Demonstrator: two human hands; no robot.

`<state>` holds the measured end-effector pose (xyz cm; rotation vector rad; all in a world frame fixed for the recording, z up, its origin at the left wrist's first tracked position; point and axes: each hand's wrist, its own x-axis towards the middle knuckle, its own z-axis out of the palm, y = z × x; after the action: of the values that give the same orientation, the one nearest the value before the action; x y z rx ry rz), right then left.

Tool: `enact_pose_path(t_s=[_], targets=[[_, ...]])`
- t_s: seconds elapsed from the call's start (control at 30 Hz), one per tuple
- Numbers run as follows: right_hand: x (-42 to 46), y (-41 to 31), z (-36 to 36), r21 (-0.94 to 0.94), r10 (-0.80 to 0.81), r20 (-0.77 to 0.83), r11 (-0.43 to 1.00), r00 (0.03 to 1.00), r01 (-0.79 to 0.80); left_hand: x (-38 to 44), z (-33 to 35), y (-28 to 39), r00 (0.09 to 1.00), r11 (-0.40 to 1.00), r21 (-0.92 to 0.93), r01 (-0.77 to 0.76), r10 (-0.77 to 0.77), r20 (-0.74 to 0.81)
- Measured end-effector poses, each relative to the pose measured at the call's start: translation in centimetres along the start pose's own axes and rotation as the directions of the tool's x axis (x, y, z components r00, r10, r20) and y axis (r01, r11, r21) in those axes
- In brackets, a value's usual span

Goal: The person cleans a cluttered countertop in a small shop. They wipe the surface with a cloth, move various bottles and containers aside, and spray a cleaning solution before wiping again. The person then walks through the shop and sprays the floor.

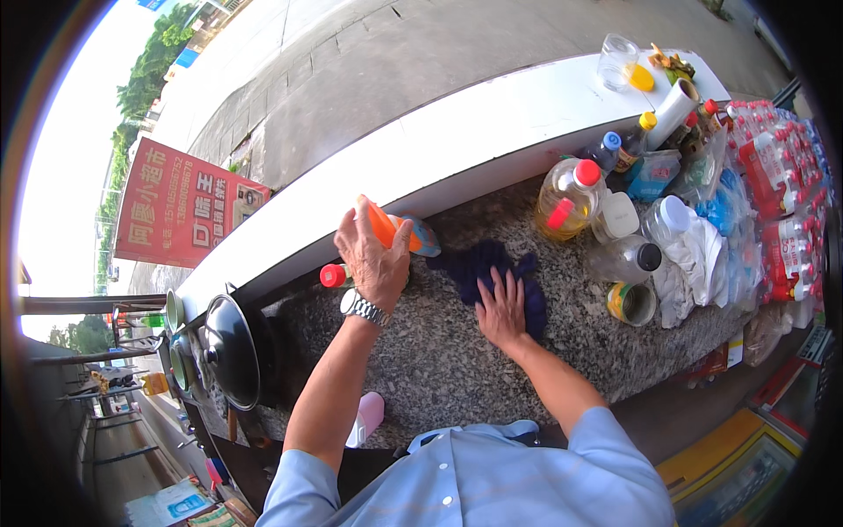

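Note:
My left hand [374, 263], with a metal watch on its wrist, grips an orange plastic bottle [382, 225] tilted over the back of the granite countertop [428, 356]. A blue patterned part [425, 237] shows at its lower end; whether it belongs to the same bottle I cannot tell. Behind that wrist, a red-capped bottle [334, 275] is mostly hidden. My right hand [502, 308] lies flat with fingers spread on a crumpled dark blue cloth [471, 263], which rests on the stone.
On the left stands a wok with a black lid [230, 352]. A pink cup [369, 412] is near my belly. To the right crowd an oil jug [568, 201], an opened tin can [631, 304], a black-capped jar [619, 260] and shrink-wrapped bottles [787, 244]. A white ledge [454, 141] runs behind.

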<state>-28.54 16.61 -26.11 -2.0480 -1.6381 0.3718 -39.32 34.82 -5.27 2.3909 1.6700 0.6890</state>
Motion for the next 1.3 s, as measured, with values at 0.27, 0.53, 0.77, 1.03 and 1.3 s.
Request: enact_pose_path(t_s=[0.27, 0.53, 0.77, 1.03, 1.3], targets=[[14.6, 0.6, 0.6, -0.057, 0.154, 0.058, 0.987, 0.986, -0.151, 0.3, 0.9, -0.7, 0.998, 0.956, -0.291, -0.042, 0.056, 0.040], [-0.9, -0.2, 0.2, 0.006, -0.166, 0.100, 0.986, 0.981, 0.166, -1.3, -0.2, -1.3, 0.984, 0.925, -0.373, -0.077, 0.131, 0.122], [-11.6, -1.5, -0.2, 0.020, -0.136, 0.167, 0.991, 0.976, 0.135, 0.2, -0.9, 3.5, 0.957, 0.827, -0.559, -0.059, 0.207, 0.205], [-11.4, -1.6, -0.2, 0.045, -0.128, 0.057, 0.991, 0.990, 0.126, 1.3, 2.4, 7.3, 0.893, 0.779, -0.579, -0.239, 0.411, 0.184], [-10.5, -1.6, 0.0, 0.072, -0.129, -0.089, 0.988, 0.988, 0.136, -2.0, 0.2, 6.3, 0.920, 0.774, -0.617, -0.141, 0.332, 0.207]])
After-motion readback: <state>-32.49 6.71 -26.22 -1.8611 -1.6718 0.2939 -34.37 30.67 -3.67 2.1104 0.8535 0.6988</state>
